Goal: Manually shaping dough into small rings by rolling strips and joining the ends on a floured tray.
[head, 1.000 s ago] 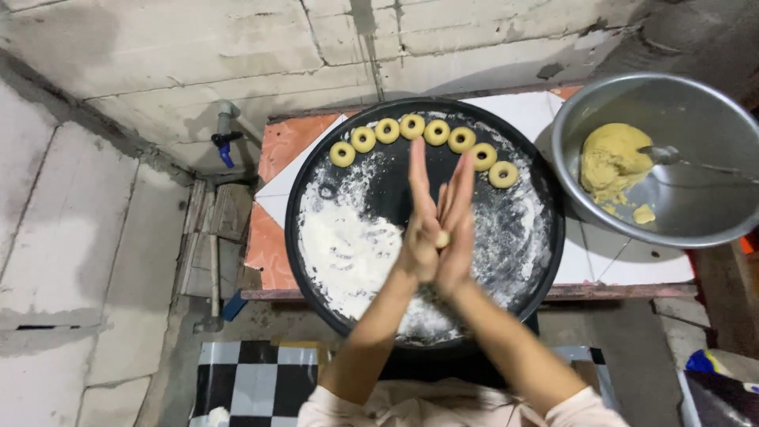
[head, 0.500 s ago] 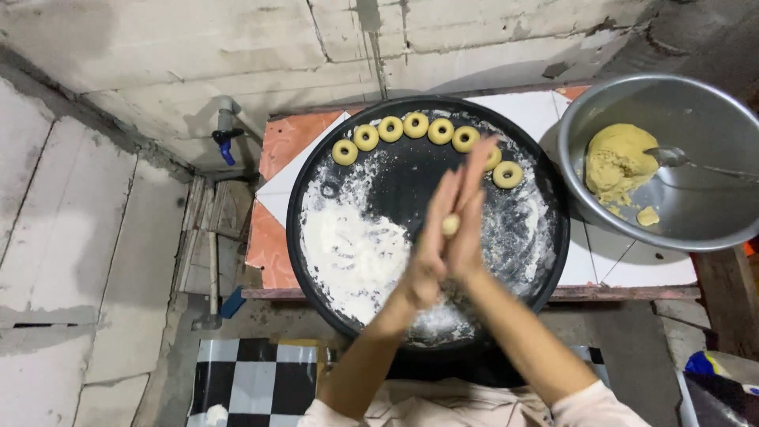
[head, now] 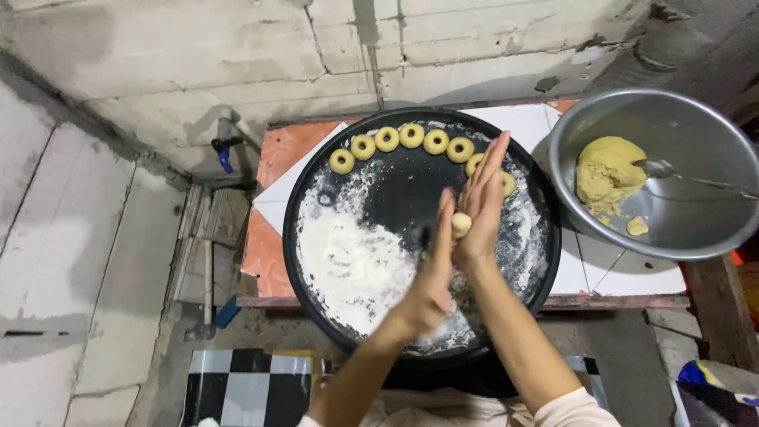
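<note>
Head view: left hand (head: 433,273) and right hand (head: 480,207) pressed palm to palm, fingers flat and extended — a small dough ball (head: 461,224) pinched between them above the round black tray (head: 316,237). Loose flour (head: 352,265) covers the tray's left part; ring-shaped dough pieces (head: 411,136) line its far rim. Metal bowl (head: 711,229) to the right holds a dough lump (head: 605,170) and a spoon (head: 672,172).
</note>
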